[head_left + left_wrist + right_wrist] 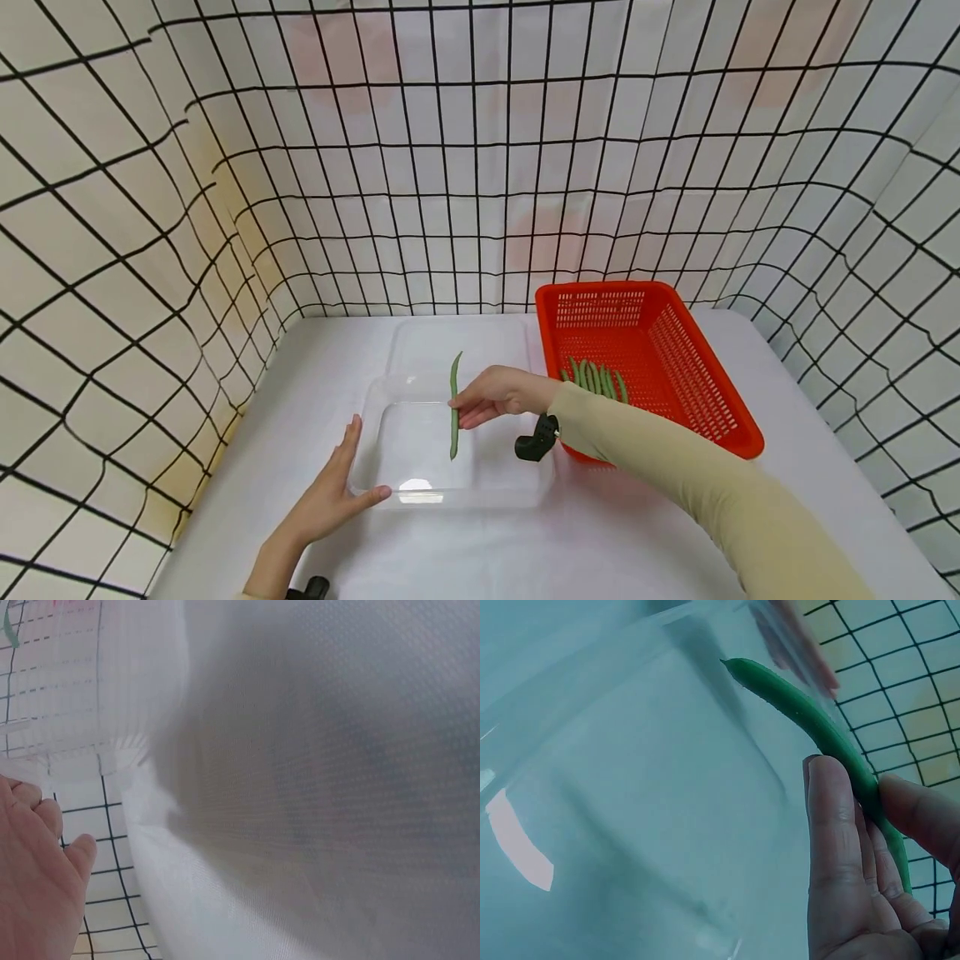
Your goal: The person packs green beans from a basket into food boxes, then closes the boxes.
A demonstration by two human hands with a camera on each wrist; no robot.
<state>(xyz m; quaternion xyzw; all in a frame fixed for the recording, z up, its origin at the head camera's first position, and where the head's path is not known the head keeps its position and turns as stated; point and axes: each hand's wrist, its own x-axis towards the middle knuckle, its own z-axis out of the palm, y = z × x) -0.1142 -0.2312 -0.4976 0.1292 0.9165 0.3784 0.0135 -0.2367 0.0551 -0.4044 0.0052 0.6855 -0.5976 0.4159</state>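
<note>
My right hand [498,396] pinches a green bean [453,425] between thumb and fingers, over a clear plastic container [517,498]. In the right wrist view, the green bean [795,705] runs slantwise past my fingertips, with the container's see-through floor below it. My left hand [330,496] is at the container's near left corner, fingers straight and thumb spread along the front rim. The left wrist view shows part of the left hand [37,862] by the container's clear wall [142,667].
To the right stands a red plastic basket [712,400] with several green beans [596,379] in it, partly hidden by my right forearm. A clear flat panel [457,342] lies behind the container. Black wire mesh [480,196] surrounds the white-covered table [465,558] at the back and sides.
</note>
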